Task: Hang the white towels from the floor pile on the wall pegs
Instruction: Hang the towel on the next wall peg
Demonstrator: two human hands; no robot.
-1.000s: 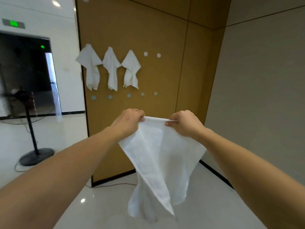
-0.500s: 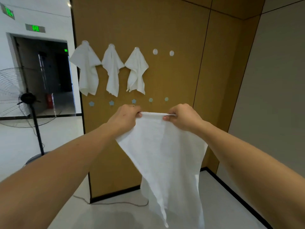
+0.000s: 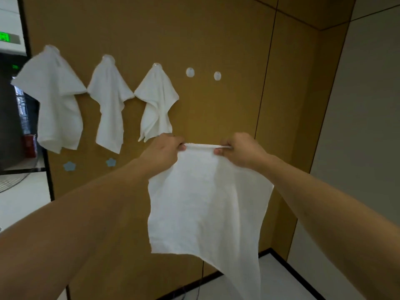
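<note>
Both hands hold one white towel [image 3: 205, 204] up in front of the brown wall panel [image 3: 216, 35]. The left hand [image 3: 163, 151] and the right hand [image 3: 241, 151] each pinch the top edge w/ curled fingers, so the edge is stretched straight between them and the rest hangs free below. I think it is held this way to find the middle of the edge for the peg. Three towels already hang on pegs: left towel [image 3: 54, 100], middle towel [image 3: 109, 105], right towel [image 3: 155, 102]. Two pegs are bare, the nearer free peg [image 3: 190, 72] just above the hands, the other free peg [image 3: 217, 76] beside it. Next step is probably lifting the towel to the nearer one. The floor pile is not in view.
</note>
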